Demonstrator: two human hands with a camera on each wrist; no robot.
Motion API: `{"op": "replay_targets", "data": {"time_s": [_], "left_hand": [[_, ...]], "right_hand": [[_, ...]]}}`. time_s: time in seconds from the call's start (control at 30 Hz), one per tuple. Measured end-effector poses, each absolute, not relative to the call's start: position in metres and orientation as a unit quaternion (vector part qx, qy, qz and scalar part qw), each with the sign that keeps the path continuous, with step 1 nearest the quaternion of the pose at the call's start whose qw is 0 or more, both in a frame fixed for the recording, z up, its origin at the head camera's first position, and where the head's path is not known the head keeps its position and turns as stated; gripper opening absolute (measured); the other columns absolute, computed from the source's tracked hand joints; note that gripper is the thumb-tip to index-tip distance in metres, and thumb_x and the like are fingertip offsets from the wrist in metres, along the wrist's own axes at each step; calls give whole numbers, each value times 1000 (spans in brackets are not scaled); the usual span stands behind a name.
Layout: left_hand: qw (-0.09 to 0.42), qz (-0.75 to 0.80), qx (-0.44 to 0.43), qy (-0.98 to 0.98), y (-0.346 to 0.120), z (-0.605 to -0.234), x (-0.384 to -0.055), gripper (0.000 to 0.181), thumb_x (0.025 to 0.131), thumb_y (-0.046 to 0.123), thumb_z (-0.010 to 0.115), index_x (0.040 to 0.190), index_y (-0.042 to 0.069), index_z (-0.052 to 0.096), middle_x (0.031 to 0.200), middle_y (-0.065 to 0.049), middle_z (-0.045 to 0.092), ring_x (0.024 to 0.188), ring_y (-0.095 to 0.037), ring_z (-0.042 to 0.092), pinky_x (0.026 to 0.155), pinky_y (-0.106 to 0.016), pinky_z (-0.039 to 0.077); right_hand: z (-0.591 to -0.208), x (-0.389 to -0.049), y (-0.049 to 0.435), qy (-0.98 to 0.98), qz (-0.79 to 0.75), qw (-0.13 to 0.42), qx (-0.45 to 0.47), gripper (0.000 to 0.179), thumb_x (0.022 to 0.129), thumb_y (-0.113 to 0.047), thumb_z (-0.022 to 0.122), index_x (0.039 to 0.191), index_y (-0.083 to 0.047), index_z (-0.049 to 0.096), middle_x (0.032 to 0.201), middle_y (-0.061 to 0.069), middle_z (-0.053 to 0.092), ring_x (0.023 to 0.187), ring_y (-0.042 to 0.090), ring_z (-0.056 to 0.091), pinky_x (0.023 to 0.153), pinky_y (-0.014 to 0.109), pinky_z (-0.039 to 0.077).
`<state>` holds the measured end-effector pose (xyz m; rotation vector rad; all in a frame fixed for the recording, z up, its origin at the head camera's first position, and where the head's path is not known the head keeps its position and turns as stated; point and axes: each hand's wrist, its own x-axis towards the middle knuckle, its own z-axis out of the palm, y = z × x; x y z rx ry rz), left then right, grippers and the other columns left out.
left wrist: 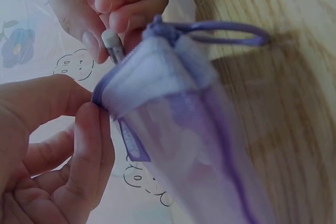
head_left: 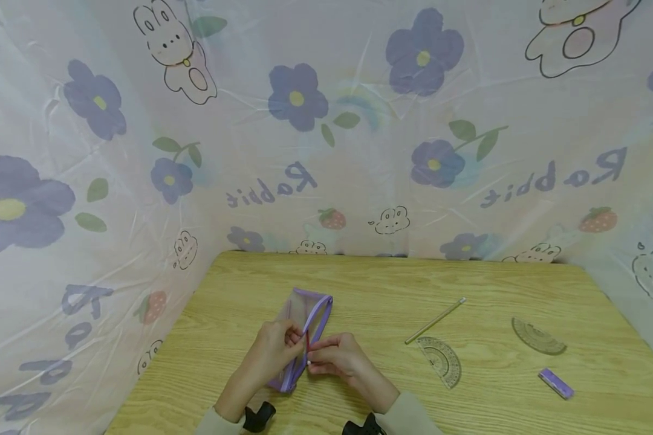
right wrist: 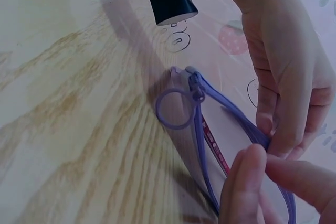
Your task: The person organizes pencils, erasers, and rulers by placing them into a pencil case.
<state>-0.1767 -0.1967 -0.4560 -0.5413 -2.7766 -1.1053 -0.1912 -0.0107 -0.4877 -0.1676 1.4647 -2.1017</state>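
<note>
A translucent pencil case [head_left: 292, 309] with purple trim lies slanted on the table, its zipper undone. My left hand [head_left: 269, 350] pinches the purple edge of the mouth between thumb and fingertips, drawing the opening wide. At the other side of the mouth, my right hand [head_left: 344, 360] holds a red pencil [right wrist: 214, 144] near its white eraser end. Much of the red shaft is inside the case, seen through the gap in the right wrist view. A purple ring pull [right wrist: 175, 109] hangs from the zipper at the case's end.
To the right lie a plain wooden pencil [head_left: 435, 321], a clear protractor [head_left: 441, 361] close by it, and a second protractor [head_left: 539, 336] farther right. A purple and white eraser [head_left: 556, 383] is below that one. A printed curtain [head_left: 359, 151] surrounds the wooden table [head_left: 402, 284].
</note>
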Motion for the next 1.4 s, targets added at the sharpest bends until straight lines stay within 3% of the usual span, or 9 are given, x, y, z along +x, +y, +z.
{"op": "replay_targets", "data": {"time_s": [0.33, 0.97, 1.4], "left_hand": [[55, -367, -172, -913, -195, -455, -179, 6, 85, -4, 71, 87, 1, 68, 76, 1, 65, 66, -4, 61, 58, -18, 54], [69, -363, -176, -912, -195, -454, -179, 8, 84, -4, 71, 85, 3, 67, 75, 2, 63, 65, -4, 59, 57, -18, 54], [72, -362, -171, -913, -196, -454, -179, 10, 83, -5, 72, 83, 3, 66, 74, 2, 63, 64, -3, 59, 56, -18, 54]], "right_hand": [[-487, -191, -13, 547, -788, 271, -80, 28, 86, 13, 64, 110, 25, 58, 96, 24, 71, 71, 18, 70, 74, 33, 61], [-486, -194, -1, 557, -783, 264, -85, 32, 88, 11, 64, 114, 26, 55, 90, 22, 72, 75, 21, 71, 78, 37, 60], [-482, -195, 5, 559, -788, 248, -71, 31, 88, 12, 64, 113, 28, 54, 91, 23, 72, 72, 18, 71, 73, 33, 61]]}}
